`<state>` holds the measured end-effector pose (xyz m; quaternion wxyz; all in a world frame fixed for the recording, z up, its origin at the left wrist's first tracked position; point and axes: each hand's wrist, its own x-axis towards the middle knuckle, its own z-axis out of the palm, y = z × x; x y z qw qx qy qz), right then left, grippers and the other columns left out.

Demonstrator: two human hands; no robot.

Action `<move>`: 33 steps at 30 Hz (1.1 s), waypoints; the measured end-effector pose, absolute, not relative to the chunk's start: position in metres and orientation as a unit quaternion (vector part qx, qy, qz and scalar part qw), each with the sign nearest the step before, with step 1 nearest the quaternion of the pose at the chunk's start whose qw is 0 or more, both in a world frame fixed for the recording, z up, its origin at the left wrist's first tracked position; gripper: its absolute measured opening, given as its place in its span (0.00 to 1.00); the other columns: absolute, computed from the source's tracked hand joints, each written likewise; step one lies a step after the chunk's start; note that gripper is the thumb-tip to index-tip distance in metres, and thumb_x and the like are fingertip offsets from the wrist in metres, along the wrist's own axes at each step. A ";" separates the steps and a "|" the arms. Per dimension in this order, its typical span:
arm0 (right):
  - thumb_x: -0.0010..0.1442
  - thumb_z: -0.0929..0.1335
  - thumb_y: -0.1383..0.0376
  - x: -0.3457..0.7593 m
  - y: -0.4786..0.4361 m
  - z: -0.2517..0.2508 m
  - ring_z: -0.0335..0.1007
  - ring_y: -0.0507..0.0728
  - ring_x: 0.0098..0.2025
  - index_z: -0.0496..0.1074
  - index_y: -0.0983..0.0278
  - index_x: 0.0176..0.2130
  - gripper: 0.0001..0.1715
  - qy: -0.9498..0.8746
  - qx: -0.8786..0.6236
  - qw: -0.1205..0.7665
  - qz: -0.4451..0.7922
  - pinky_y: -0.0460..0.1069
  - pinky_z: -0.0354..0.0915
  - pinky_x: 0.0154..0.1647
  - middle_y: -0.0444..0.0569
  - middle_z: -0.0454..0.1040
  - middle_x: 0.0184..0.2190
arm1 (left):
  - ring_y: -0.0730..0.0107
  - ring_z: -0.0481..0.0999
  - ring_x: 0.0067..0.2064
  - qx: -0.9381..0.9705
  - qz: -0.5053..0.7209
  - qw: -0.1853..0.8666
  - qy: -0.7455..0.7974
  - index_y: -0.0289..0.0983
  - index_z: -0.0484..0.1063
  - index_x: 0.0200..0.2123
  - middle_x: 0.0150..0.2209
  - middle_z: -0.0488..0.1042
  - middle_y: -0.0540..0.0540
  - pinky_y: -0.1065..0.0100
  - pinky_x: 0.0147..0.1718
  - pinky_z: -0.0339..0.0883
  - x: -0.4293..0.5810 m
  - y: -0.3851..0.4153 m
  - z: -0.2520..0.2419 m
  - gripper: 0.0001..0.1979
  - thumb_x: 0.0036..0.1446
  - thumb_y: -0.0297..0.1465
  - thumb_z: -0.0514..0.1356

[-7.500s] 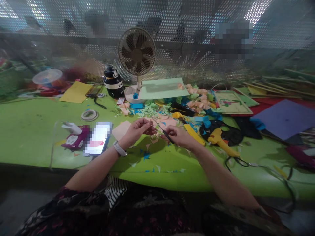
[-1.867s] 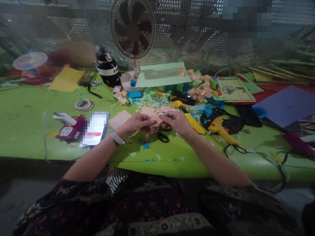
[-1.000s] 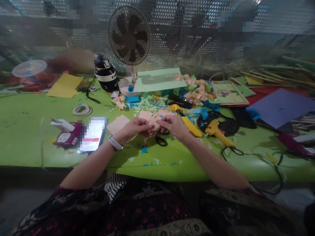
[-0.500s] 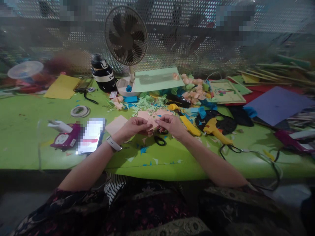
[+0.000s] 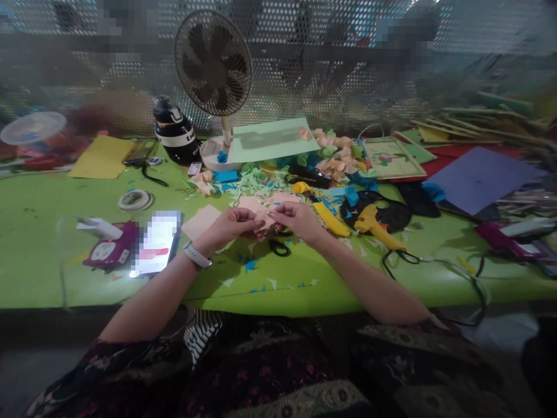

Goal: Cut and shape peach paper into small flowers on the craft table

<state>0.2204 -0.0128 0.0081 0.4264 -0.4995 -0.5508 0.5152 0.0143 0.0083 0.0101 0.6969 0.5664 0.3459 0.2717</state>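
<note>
Between my two hands is a small piece of peach paper (image 5: 266, 220), pinched from both sides. My left hand (image 5: 232, 225) grips its left edge between thumb and fingers. On the other side, my right hand (image 5: 298, 220) has thumb and forefinger closed on it. Just below lie scissors (image 5: 279, 248), with a black handle loop showing and the rest covered by my right hand and the paper. More peach paper (image 5: 201, 222) rests on the table left of my left hand. Green paper scraps (image 5: 256, 179) are heaped beyond my fingers.
On the green table (image 5: 278, 296) a lit phone (image 5: 156, 244) and tape roll (image 5: 136, 200) lie left. A yellow glue gun (image 5: 378, 227) with its cable lies right. At the back stand a fan (image 5: 213, 64) and black bottle (image 5: 176, 136), near folded paper pieces (image 5: 342, 157).
The whole view has shifted slightly, so the table items appear a little further left. Both hands still hold the peach paper in nearly the same pose.
</note>
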 end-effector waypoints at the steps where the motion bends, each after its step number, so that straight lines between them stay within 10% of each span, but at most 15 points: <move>1: 0.44 0.77 0.48 0.220 -0.013 0.008 0.69 0.49 0.21 0.73 0.64 0.30 0.25 -0.553 -0.499 0.427 0.513 0.46 0.67 0.24 0.43 0.74 0.21 | 0.75 0.78 0.29 0.567 0.273 0.696 0.346 0.31 0.76 0.29 0.27 0.79 0.46 0.72 0.34 0.75 0.014 0.009 0.010 0.17 0.47 0.40 0.73; 33: 0.47 0.75 0.47 0.208 -0.015 0.000 0.71 0.50 0.24 0.71 0.63 0.30 0.23 -0.548 -0.463 0.519 0.463 0.47 0.73 0.29 0.41 0.73 0.22 | 0.74 0.76 0.28 0.536 0.326 0.670 0.398 0.34 0.78 0.29 0.29 0.77 0.49 0.71 0.30 0.73 0.016 0.009 0.017 0.21 0.37 0.43 0.76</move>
